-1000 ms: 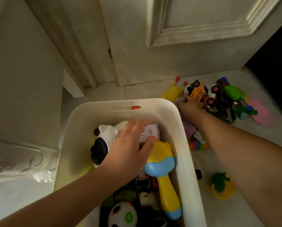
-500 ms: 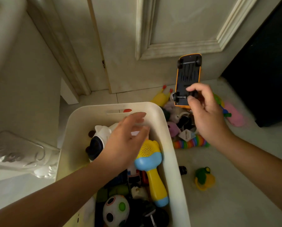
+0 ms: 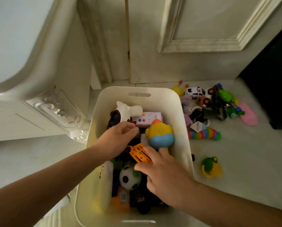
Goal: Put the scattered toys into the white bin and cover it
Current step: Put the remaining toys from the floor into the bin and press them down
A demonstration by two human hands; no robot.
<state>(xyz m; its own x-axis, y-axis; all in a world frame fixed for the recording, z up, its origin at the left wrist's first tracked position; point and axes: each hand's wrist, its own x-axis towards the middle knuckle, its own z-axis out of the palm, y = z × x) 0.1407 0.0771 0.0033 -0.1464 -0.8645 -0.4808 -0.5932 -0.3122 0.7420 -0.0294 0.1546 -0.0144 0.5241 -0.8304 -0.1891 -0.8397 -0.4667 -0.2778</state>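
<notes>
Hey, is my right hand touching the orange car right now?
Touching. The head view shows the right hand with its fingers pinching the orange car over the bin.

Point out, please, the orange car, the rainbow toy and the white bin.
orange car (image 3: 139,153), head view, on its striped orange body.
rainbow toy (image 3: 204,134), head view, on the middle of its body.
white bin (image 3: 161,99), head view, on the far inner wall.
</notes>
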